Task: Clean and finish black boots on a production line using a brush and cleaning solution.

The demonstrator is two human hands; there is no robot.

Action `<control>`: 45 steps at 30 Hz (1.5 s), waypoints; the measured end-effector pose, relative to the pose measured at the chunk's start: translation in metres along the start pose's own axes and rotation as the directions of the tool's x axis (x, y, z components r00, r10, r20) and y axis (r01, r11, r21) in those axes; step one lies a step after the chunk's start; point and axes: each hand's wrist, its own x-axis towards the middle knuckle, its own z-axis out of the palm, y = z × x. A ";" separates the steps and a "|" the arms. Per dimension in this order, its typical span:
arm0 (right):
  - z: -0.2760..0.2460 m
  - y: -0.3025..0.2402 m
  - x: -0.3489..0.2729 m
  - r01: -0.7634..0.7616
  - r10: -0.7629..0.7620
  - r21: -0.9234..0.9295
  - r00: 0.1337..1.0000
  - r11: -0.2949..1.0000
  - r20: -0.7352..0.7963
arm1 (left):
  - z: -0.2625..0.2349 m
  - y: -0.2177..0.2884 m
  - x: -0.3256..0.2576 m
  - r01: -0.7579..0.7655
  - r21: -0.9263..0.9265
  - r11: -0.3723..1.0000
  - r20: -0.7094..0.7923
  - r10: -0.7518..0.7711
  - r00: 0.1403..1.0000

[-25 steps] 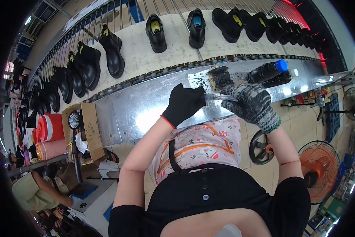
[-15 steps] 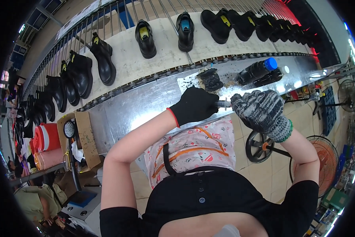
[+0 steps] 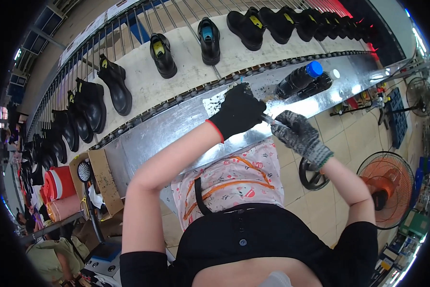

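My left hand (image 3: 241,112), in a black glove with a red cuff, is closed around one end of a slim clear tube that looks like a syringe (image 3: 269,119). The gray knit glove on my right hand (image 3: 296,134) has its fingers at the tube's other end, pinching it. Both hands are over the near edge of a shiny metal ledge (image 3: 152,136). Most of a dark, smeared cloth or pad lies hidden behind my left hand, on a stained white sheet (image 3: 212,104). Beyond my right hand, a dark bottle with a blue cap (image 3: 295,80) lies beside a white-capped bottle (image 3: 320,85).
Black ankle boots (image 3: 114,88) stand along a pale conveyor belt (image 3: 138,62) edged by a chain. At left are a cardboard box (image 3: 105,177), a hairbrush (image 3: 84,171) and a red container (image 3: 59,182). An orange fan (image 3: 386,184) stands at right.
The view has shifted. My right hand has turned and tilted downward, its fingers extended more along the syringe. My left hand now covers most of the dark cloth.
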 end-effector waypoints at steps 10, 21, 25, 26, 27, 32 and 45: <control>0.131 0.068 0.014 -0.006 0.322 0.704 0.892 0.711 -0.318 | 0.011 -0.045 -0.098 0.409 -0.495 0.767 -0.277 -0.585 0.762; 0.148 0.070 -0.009 -0.323 0.455 0.708 0.890 0.629 0.001 | 0.108 -0.067 -0.193 0.296 -0.883 -0.365 0.465 -0.770 0.438; 0.145 0.047 -0.027 -0.448 0.576 0.670 0.817 0.592 0.037 | 0.121 -0.075 -0.215 -0.324 -0.659 -0.678 0.405 -0.683 0.608; 0.146 0.051 -0.028 -0.381 0.537 0.715 0.844 0.586 0.009 | 0.122 -0.074 -0.215 -0.347 -0.659 -0.667 0.359 -0.684 0.635; 0.149 0.057 -0.028 -0.311 0.497 0.757 0.868 0.574 -0.021 | 0.122 -0.072 -0.215 -0.370 -0.658 -0.656 0.310 -0.684 0.660; 0.153 0.037 0.006 -0.075 0.349 0.775 0.917 0.628 -0.195 | 0.126 -0.066 -0.214 -0.419 -0.658 -0.626 0.297 -0.726 0.620; 0.187 0.061 0.041 -0.013 0.250 0.869 0.960 0.495 -0.128 | 0.128 -0.065 -0.214 -0.424 -0.657 -0.623 0.267 -0.719 0.642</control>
